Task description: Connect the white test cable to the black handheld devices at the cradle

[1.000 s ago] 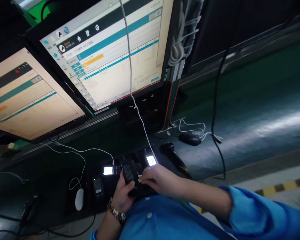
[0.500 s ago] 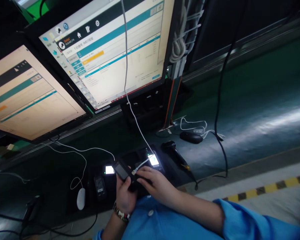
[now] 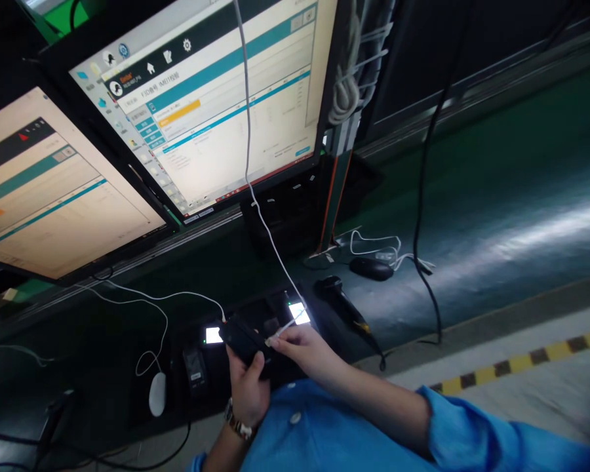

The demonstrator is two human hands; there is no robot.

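Observation:
My left hand point(image 3: 250, 392) is wrapped round a dark handheld device point(image 3: 244, 339), thumb on its near side. The device is tilted, and its screen face cannot be made out. My right hand point(image 3: 305, 351) pinches the plug end of a white cable point(image 3: 271, 242) close to the device's right edge; whether the plug is seated in it cannot be told. The cable runs up in front of the monitor. Just beyond my hands, two lit device screens, a left one point(image 3: 213, 335) and a right one point(image 3: 299, 313), glow on the bench. Another dark device point(image 3: 195, 371) lies left of my left hand.
Two monitors, a large one point(image 3: 216, 124) and a left one point(image 3: 54, 196), stand behind the bench. A white mouse point(image 3: 158, 394) lies left, a black mouse point(image 3: 372, 269) right. A barcode scanner point(image 3: 344, 301) rests beside my right hand. A black cable point(image 3: 419, 216) hangs at right.
The device has turned in my left hand, so its grey screen no longer shows. My right hand has brought the cable's plug close against the device's edge. The view has shifted slightly.

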